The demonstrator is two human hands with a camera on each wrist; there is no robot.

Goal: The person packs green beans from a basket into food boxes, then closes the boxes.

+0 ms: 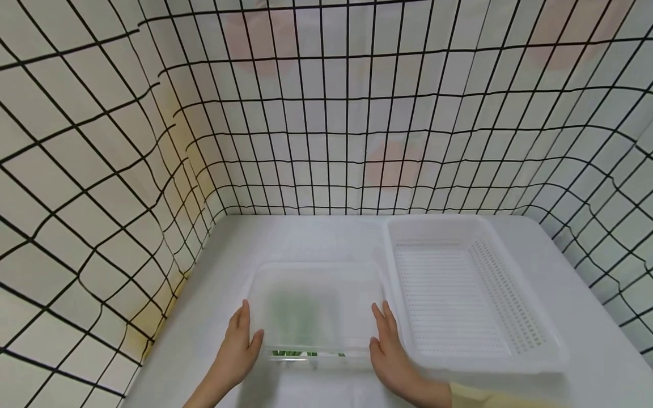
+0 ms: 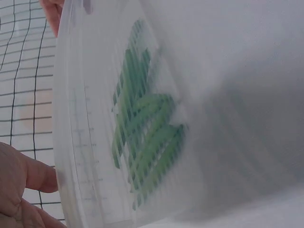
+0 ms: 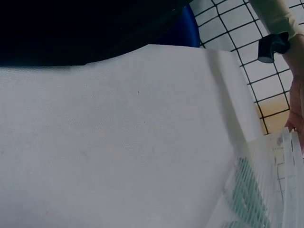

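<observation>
A clear plastic box with a frosted lid sits between my two hands. Slender green pieces, like bean pods, lie in a heap inside it and show through its ribbed wall. My left hand rests along the box's left edge, fingers straight and thumb at the near corner. On the opposite edge, my right hand touches the rim with extended fingers, its thumb by the near right corner. The undersides of the fingers are hidden.
Right of the box stands a white slotted basket, close beside my right hand. Black wire mesh walls in the back and sides of the white table. Dark clothing and a blue rounded edge show at the near side.
</observation>
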